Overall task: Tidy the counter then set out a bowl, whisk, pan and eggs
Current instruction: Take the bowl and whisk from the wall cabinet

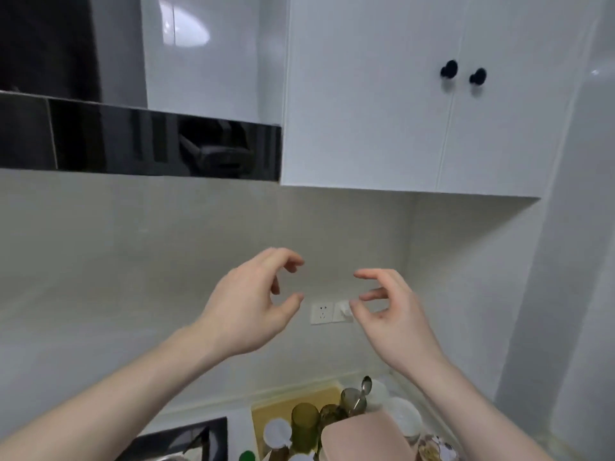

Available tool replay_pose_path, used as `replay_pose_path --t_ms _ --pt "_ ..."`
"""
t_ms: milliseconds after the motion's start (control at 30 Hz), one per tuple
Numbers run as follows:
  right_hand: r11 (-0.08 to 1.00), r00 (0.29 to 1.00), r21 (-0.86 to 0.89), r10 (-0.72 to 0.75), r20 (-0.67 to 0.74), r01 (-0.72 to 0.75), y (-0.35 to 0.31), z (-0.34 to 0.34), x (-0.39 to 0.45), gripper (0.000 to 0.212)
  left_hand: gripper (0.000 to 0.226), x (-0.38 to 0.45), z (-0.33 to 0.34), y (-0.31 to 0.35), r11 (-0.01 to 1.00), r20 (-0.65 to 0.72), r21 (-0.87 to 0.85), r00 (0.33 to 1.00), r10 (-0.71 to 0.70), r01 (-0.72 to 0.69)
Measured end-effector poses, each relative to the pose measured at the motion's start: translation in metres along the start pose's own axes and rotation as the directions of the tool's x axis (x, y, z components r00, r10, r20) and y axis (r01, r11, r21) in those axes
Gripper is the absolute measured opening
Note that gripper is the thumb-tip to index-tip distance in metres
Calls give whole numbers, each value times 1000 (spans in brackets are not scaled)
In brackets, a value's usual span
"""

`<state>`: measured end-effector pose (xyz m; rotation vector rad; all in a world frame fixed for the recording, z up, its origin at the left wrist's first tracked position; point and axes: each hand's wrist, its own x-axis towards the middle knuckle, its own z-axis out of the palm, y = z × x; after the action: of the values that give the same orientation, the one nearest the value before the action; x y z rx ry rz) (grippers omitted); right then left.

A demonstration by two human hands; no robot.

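White cupboard doors [416, 104] with two black knobs [463, 74] hang shut above, and both hands are raised toward them, empty. The left hand [248, 306] and right hand [391, 314] hold nothing, fingers loosely curled in mid-air in front of the wall socket [321, 312]. The tidying looks hardly begun, I'd say: down at the bottom edge the counter [239, 427] is crowded with a pink tub [362, 437], green glasses [304, 422], a spoon [366, 384] and white dishes [404, 415]. No whisk, pan or eggs can be seen; whether a proper bowl sits among those dishes is hard to tell. Most of the counter is cut off below.
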<state>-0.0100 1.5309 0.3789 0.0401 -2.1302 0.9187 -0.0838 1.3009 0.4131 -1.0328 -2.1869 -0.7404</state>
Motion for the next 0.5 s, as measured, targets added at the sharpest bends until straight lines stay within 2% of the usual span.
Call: replay_pose_path --t_ms 233,433,500 --pt "991 975 26 -128 -184 135 -48 -68 43 36 38 52 -59 71 988 -64 107 990 122 -115" --pt "991 962 53 -105 -254 122 -78 -123 82 36 41 107 -88 128 907 -32 347 963 266 -239" --pt "995 961 37 -78 -265 91 -82 -131 91 39 42 128 -91 139 884 -2 395 962 272 -249"
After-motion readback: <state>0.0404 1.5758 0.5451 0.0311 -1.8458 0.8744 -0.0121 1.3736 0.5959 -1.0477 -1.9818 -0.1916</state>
